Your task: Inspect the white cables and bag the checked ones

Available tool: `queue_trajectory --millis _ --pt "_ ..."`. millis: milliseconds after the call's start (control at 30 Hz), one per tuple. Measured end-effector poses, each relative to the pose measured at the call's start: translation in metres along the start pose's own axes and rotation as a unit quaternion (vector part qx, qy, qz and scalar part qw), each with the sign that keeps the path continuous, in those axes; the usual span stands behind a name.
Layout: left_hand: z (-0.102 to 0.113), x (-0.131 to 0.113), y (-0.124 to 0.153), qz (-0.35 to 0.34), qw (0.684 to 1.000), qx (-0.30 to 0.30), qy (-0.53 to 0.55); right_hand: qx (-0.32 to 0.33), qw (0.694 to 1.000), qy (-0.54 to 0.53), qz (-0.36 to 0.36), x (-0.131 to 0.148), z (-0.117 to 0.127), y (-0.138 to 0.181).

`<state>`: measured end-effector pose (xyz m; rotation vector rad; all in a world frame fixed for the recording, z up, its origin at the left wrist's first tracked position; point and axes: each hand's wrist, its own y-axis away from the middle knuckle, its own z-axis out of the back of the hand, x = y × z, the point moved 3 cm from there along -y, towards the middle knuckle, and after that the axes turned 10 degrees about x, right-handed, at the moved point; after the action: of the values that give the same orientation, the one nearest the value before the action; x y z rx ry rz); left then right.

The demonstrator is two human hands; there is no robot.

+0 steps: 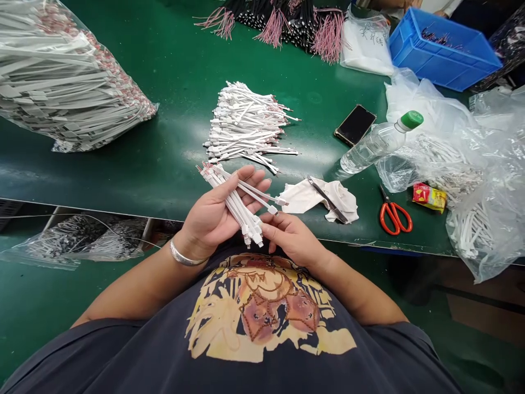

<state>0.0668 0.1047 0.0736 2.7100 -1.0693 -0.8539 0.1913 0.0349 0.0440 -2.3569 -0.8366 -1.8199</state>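
Observation:
A bundle of short white cables [234,203] with small plugs lies across the upturned palm of my left hand [209,219], with the thumb pressed over it. A couple of cables fan out to the right over the fingers. My right hand [295,236] is closed at the plug ends, thumb against the bundle's lower right side; its fingertips are partly hidden. Just beyond, a pile of similar white cables [248,123] with reddish wire ends is spread on the green table [172,139]. Right of the hands, tweezers [327,198] rest on a crumpled white cloth [297,196].
A large bag of white cables [69,82] stands at left. On the right are a phone [355,125], a water bottle [375,146], orange-handled scissors [394,216], a small packet [429,197], plastic bags [471,164] and a blue bin [443,57]. Black cables [301,27] lie at the back.

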Motion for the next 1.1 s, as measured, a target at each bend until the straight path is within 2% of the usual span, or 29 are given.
queue_trajectory --millis 200,433,667,867,933,1100 --pt "0.004 0.003 0.002 0.005 1.0 -0.016 0.002 -0.033 0.999 -0.017 0.022 0.004 0.001 0.003" --pt "0.006 0.003 0.002 -0.001 1.0 0.0 0.005 -0.04 0.996 -0.082 0.015 0.001 0.003 0.002" --pt "0.006 0.004 0.004 0.008 1.0 -0.005 0.005 -0.12 0.992 -0.018 0.043 0.001 0.01 0.006" --pt "0.007 0.005 0.004 0.017 1.0 -0.001 0.0 -0.157 0.985 0.011 0.067 0.004 0.014 0.008" --pt "0.007 0.005 0.003 0.015 1.0 0.006 0.001 -0.153 0.986 0.02 0.066 0.005 0.014 0.009" --pt "0.007 0.003 0.003 0.004 1.0 0.001 -0.001 -0.06 0.995 0.077 0.013 0.003 0.007 0.013"
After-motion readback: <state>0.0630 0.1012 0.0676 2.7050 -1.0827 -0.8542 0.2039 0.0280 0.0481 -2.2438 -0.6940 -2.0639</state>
